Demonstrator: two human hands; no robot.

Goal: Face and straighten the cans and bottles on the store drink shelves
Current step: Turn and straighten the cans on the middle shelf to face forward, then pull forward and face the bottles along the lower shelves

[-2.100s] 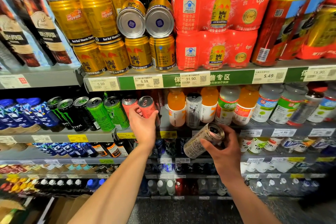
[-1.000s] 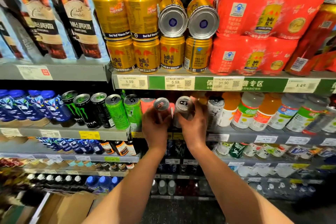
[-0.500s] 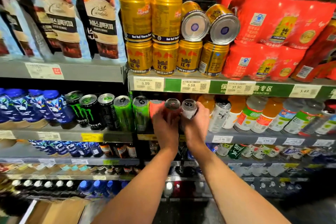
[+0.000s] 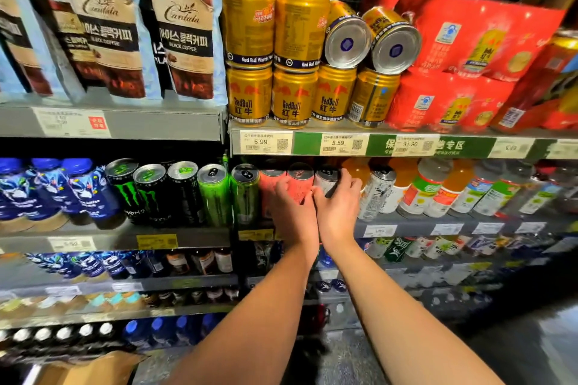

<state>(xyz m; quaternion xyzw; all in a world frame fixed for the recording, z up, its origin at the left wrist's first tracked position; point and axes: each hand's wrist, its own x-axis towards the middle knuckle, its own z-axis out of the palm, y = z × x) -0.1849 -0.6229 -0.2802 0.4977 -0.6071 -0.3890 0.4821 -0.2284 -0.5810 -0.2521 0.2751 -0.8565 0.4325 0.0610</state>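
A person is reaching both hands to the middle drink shelf (image 4: 194, 236). The left hand (image 4: 294, 212) is grasping a pink can (image 4: 299, 186); the right hand (image 4: 337, 212) is wrapping around a silver can (image 4: 327, 181) just beside it. They appear to be seating both cans upright; next, probably turning labels forward and letting go.
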